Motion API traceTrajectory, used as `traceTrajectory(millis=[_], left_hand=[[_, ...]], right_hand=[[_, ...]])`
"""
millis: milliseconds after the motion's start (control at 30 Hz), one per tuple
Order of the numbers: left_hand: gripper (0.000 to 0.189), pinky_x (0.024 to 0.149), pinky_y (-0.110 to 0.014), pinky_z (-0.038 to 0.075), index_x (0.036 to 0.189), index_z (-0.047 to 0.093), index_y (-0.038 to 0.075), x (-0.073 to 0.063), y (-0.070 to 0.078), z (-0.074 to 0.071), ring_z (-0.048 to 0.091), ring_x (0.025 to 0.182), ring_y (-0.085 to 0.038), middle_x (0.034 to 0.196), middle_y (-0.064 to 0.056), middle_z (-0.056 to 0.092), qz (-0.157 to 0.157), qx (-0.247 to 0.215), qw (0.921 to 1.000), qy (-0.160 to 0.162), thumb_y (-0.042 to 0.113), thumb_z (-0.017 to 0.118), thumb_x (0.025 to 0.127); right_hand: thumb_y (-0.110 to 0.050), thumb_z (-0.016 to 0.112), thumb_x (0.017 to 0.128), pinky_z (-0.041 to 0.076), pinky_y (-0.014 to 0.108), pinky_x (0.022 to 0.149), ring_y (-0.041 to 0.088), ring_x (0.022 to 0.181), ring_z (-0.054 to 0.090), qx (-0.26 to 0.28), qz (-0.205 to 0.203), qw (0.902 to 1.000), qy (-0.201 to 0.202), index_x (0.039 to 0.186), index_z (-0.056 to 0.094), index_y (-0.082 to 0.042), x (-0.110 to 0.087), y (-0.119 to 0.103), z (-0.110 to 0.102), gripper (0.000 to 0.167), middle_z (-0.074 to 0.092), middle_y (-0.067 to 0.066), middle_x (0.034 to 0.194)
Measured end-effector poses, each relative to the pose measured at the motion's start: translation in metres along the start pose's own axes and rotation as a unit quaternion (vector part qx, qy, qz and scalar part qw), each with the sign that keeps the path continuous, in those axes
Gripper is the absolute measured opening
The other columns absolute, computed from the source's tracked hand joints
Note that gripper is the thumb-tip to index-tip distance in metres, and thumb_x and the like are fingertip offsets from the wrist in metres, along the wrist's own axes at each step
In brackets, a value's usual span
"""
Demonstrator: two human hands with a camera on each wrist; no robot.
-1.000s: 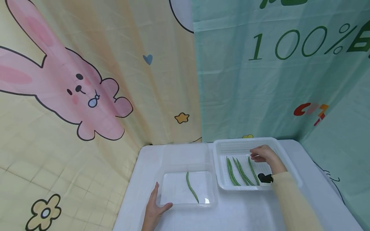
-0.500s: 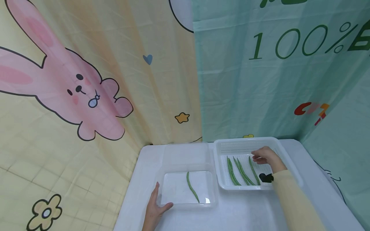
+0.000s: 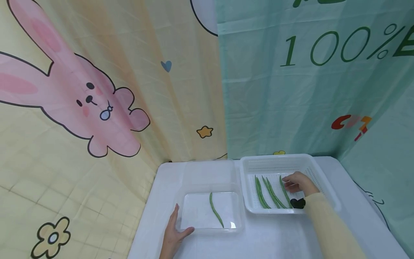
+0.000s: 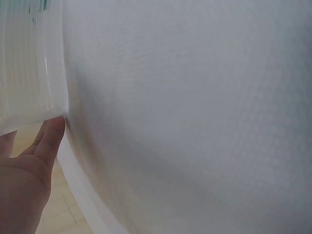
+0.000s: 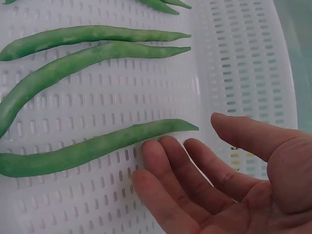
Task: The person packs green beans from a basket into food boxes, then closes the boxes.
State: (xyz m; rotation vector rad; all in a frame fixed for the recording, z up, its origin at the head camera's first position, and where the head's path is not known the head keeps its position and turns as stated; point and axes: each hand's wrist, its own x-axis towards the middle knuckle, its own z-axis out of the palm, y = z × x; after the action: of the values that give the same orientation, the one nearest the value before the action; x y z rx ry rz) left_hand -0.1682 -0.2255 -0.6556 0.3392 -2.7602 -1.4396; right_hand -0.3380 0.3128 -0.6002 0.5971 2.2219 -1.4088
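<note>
My left hand (image 3: pixel 172 235) rests at the left side of a clear plastic box (image 3: pixel 210 230), index finger and thumb spread along its near-left corner. In the left wrist view its straight fingers (image 4: pixel 50 141) touch the box's wall (image 4: pixel 29 73). One green bean (image 3: pixel 215 210) lies inside the box. Over the white perforated basket (image 3: pixel 275 157), my right hand (image 3: pixel 300 182) holds nothing. Its loosely bent fingers are right beside the tip of the rightmost green bean (image 5: pixel 97 148), thumb apart on the far side. Several other green beans (image 3: pixel 261 193) lie further left in the basket.
Both containers stand side by side on a white-covered table (image 3: pixel 275 237). A clear lid-like panel (image 3: pixel 208 171) lies behind the box. Printed curtains (image 3: pixel 181 108) hang at the back and sides. A black wrist device (image 3: pixel 298 203) overlaps the basket's near side.
My right hand has come down and nearer in the basket, closer to the rightmost bean. My left hand and the box have not moved.
</note>
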Motion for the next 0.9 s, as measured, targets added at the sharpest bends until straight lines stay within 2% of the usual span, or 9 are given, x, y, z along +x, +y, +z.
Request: traceTrajectory(millis=[100,367,567,733,900], left_hand=[[0.127,0.126,-0.071,0.036,0.171,0.023,0.018,0.000,0.000,-0.001,0.031,0.156,-0.055,0.173,-0.024,0.029,-0.005,0.001,1.0000,-0.003,0.046,0.097,0.072],[0.127,0.127,-0.072,0.035,0.171,0.024,0.018,0.000,0.000,0.000,0.030,0.157,-0.055,0.174,-0.024,0.029,-0.003,-0.003,1.0000,0.000,0.046,0.098,0.072],[0.127,0.127,-0.072,0.035,0.171,0.023,0.018,-0.001,0.004,-0.001,0.030,0.157,-0.055,0.174,-0.024,0.029,-0.008,0.000,1.0000,-0.002,0.046,0.097,0.072],[0.127,0.126,-0.072,0.036,0.171,0.023,0.018,-0.003,0.005,-0.003,0.030,0.156,-0.056,0.173,-0.024,0.029,-0.010,0.001,0.9999,-0.005,0.046,0.097,0.072],[0.128,0.127,-0.072,0.035,0.171,0.022,0.018,-0.002,0.006,-0.003,0.030,0.156,-0.056,0.174,-0.024,0.028,-0.012,0.002,0.9999,-0.008,0.048,0.097,0.072]], right_hand=[[-0.011,0.061,0.101,0.070,0.036,0.070,0.021,0.073,0.076,-0.016,-0.006,0.9998,-0.010,0.124,0.061,0.017,0.000,0.001,0.001,0.036,0.075,0.018,0.085],[-0.011,0.060,0.101,0.070,0.035,0.068,0.020,0.071,0.073,-0.022,0.013,0.9996,-0.010,0.117,0.062,0.016,0.002,0.002,0.005,0.032,0.073,0.015,0.082],[-0.007,0.066,0.095,0.068,0.032,0.062,0.021,0.067,0.071,-0.054,0.009,0.9984,0.014,0.110,0.066,0.017,0.009,0.003,0.016,0.028,0.071,0.015,0.077],[-0.003,0.072,0.091,0.068,0.032,0.062,0.024,0.067,0.073,-0.097,0.008,0.9942,0.048,0.108,0.067,0.019,0.004,-0.003,0.026,0.028,0.075,0.019,0.078],[-0.001,0.073,0.089,0.067,0.032,0.059,0.025,0.065,0.073,-0.112,0.002,0.9918,0.062,0.104,0.068,0.018,0.005,-0.003,0.031,0.025,0.075,0.020,0.076]])
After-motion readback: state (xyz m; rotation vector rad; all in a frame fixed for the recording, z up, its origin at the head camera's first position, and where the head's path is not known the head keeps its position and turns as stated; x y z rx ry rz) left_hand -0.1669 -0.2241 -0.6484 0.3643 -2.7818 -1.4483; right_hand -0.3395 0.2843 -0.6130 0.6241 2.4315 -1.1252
